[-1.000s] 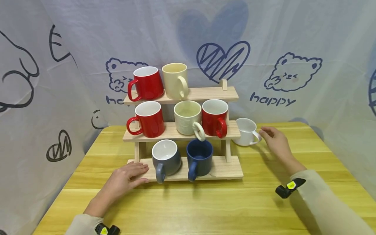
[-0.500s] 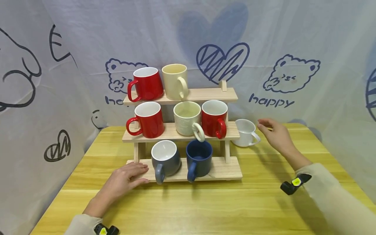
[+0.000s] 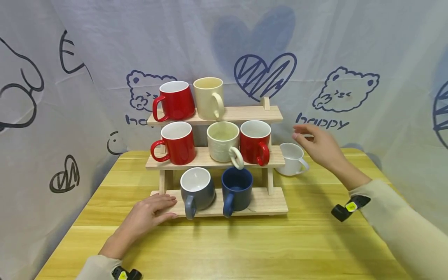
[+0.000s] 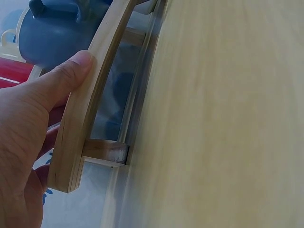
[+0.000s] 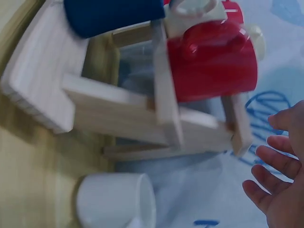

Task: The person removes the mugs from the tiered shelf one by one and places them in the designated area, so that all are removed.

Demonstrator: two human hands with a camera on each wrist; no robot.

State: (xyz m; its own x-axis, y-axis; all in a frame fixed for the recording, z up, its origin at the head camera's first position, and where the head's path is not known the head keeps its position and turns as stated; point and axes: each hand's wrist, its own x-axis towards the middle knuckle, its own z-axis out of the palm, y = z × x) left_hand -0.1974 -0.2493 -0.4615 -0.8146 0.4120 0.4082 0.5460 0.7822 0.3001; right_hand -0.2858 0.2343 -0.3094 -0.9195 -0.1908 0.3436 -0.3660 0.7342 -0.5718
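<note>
white mug point(image 3: 288, 166), one: upright on the table point(image 3: 224, 249), just off the right end of the three-tier wooden rack point(image 3: 267, 202), handle turned away from it. right hand point(image 3: 320, 146): raised at the rack's right, near the mug, fingers loose and apart from the thumb. left hand point(image 3: 150, 212): laid on the rack's bottom tier, left end, fingers extended, thumb at the front edge. rack's top tier: glossy red mug point(image 3: 178, 103), cream-yellow mug point(image 3: 203, 103). middle: two more red mugs point(image 3: 182, 146) flanking a pale green mug point(image 3: 220, 148). bottom: grey-blue mug point(image 3: 203, 196), navy mug point(image 3: 242, 199).
</note>
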